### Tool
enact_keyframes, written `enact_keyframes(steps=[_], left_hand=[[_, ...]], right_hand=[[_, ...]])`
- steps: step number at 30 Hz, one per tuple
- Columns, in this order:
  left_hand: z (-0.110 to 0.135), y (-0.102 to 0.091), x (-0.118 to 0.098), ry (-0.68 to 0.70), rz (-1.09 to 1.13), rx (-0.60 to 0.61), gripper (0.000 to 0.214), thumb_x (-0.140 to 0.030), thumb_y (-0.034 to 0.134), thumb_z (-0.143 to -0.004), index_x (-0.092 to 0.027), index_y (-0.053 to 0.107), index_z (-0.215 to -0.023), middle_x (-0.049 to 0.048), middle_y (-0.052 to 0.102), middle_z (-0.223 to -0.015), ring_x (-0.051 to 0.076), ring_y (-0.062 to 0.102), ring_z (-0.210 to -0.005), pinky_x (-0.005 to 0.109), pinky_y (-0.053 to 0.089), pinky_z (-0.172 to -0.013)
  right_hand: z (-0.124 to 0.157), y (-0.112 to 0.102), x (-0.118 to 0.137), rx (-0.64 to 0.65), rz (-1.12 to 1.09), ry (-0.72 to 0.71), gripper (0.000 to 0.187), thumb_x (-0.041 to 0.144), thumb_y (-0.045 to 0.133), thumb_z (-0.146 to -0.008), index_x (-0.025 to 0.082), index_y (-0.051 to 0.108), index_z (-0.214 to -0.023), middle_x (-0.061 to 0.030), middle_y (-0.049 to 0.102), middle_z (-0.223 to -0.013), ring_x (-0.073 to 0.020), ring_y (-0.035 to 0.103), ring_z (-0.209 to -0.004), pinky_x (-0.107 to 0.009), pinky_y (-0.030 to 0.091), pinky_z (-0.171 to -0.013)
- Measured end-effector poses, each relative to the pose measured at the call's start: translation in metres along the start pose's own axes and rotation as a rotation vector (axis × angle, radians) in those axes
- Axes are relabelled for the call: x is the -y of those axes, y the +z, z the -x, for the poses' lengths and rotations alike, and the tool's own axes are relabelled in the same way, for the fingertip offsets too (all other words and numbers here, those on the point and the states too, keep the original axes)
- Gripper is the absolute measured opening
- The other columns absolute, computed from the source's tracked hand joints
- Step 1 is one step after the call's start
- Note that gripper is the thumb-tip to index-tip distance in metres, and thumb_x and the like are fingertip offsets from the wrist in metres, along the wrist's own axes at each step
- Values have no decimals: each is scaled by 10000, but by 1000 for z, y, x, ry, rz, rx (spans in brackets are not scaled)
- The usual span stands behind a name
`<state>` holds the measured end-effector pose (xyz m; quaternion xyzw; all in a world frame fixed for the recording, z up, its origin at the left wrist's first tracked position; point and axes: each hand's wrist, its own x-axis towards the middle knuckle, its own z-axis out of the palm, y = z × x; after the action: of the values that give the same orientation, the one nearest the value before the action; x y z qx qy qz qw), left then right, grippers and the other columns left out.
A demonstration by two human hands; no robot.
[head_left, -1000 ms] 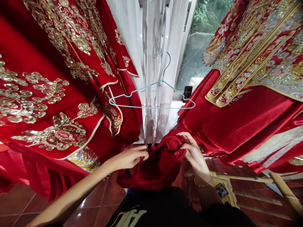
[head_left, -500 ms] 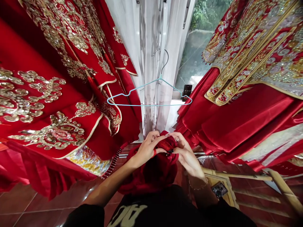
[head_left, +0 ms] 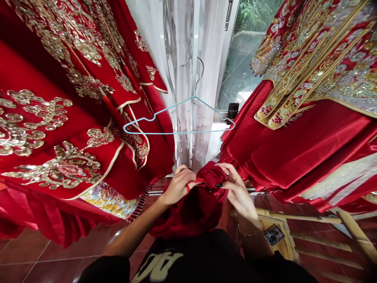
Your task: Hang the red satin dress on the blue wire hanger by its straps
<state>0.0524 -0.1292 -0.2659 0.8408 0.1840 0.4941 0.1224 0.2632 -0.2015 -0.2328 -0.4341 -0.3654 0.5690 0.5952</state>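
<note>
A bunched dark red cloth (head_left: 203, 208) lies over my lap, its upper part lifted in front of me. My left hand (head_left: 179, 184) is closed on a fold of it, thumb and fingers pinched together. On the other side my right hand (head_left: 235, 186) grips the cloth between thumb and fingertips, dark nails and a ring showing. Between the two hands a bulge of the cloth stands up. Whether a small item such as a needle is in my fingers, I cannot make out.
A light blue hanger (head_left: 173, 133) hangs ahead, before white curtains (head_left: 203, 153). Red embroidered garments hang at left (head_left: 88, 165) and right (head_left: 294, 149). A phone (head_left: 233, 110) stands by the window. At lower right, a wooden seat (head_left: 288, 239) bears another dark phone-like object (head_left: 273, 234).
My left hand has moved slightly left and down, and my right hand a little right, so they are farther apart on the cloth. The view has shifted slightly.
</note>
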Motion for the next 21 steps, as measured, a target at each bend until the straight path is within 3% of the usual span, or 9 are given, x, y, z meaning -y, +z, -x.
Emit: enact_keyframes(steps=[4, 7, 10, 13, 15, 18, 21], left_hand=[[-5, -5, -2, -276, 237, -108, 293, -416, 698, -898, -181, 607, -748, 25, 667, -704, 140, 620, -663, 258, 519, -667], [-12, -3, -9, -473, 317, -113, 348, -486, 739, -840, -178, 624, -728, 28, 682, -707, 130, 618, -629, 227, 500, -615], [-20, 2, -14, -552, 389, -91, 354, -489, 776, -796, -178, 623, -721, 19, 670, -708, 129, 603, -637, 228, 486, -621], [-25, 3, -15, -599, 432, -43, 371, -493, 788, -776, -181, 600, -706, 14, 649, -705, 136, 591, -651, 241, 480, -642], [-24, 0, -14, -623, 422, -38, 373, -489, 795, -767, -182, 591, -705, 10, 644, -707, 133, 577, -652, 243, 468, -647], [-19, -6, -13, -635, 424, -74, 376, -470, 814, -749, -183, 575, -699, 1, 635, -710, 124, 562, -652, 236, 451, -644], [-14, -13, -15, -655, 454, -103, 390, -463, 835, -723, -183, 565, -704, -7, 625, -713, 121, 559, -651, 232, 450, -638]], right_hand=[[-7, -47, -11, -204, 362, -231, 432, 145, 572, -612, 243, 656, -1025, -45, 684, -1107, -238, 621, -1062, -393, 500, -963], [-6, -57, -16, -310, 716, -380, 404, 157, 558, -691, 250, 686, -1062, -78, 626, -1271, -270, 559, -1234, -475, 408, -1108], [-2, -31, -23, -45, 801, -441, 409, 170, 555, -818, 273, 667, -1198, -75, 607, -1345, -238, 552, -1278, -432, 410, -1117], [-7, 3, -34, 192, 753, -469, 236, 200, 611, -859, 249, 694, -1074, -55, 709, -1080, -215, 650, -1053, -372, 499, -974], [-14, 17, -44, 184, 713, -511, 86, 220, 619, -880, 233, 700, -904, -43, 705, -922, -203, 656, -917, -344, 520, -872], [-23, 23, -54, 150, 633, -565, 199, 246, 549, -939, 230, 699, -809, -60, 708, -896, -198, 657, -884, -337, 518, -845], [-27, 22, -56, 237, 572, -466, 207, 349, 579, -938, 221, 691, -820, -64, 709, -905, -197, 656, -869, -331, 512, -832]])
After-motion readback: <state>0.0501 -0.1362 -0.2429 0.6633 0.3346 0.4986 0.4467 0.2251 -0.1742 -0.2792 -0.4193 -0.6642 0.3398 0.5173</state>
